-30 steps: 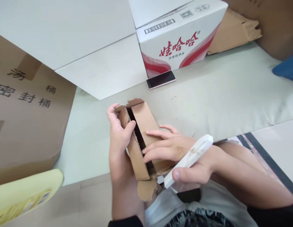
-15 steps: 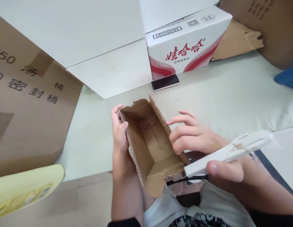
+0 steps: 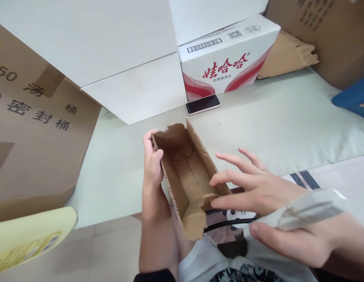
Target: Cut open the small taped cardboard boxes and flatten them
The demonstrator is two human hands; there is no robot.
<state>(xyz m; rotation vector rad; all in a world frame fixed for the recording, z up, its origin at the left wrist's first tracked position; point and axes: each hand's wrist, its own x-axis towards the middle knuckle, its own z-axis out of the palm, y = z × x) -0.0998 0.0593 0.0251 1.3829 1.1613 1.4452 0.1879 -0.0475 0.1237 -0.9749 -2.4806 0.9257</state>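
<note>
My left hand (image 3: 152,160) grips the left wall of a small open cardboard box (image 3: 189,172), fingers outside and thumb over the torn edge. The box is tilted, and its inside holds nothing visible. A cut line runs along its bottom. My right hand (image 3: 258,192) has its fingers spread at the box's near right corner, fingertips at a torn flap (image 3: 209,199). A white utility knife (image 3: 308,209), blurred by motion, lies in the crook of that thumb; its blade cannot be made out.
A phone (image 3: 203,104) lies on the pale green surface before a white and red carton (image 3: 229,70). White boxes (image 3: 131,90) and a large brown carton (image 3: 40,117) stand left. A yellow container (image 3: 37,235) is lower left, a blue object (image 3: 354,98) far right.
My right hand has moved right and down along the box, fingers spreading more, and the knife has swung away from the box's near corner. My left hand keeps its hold.
</note>
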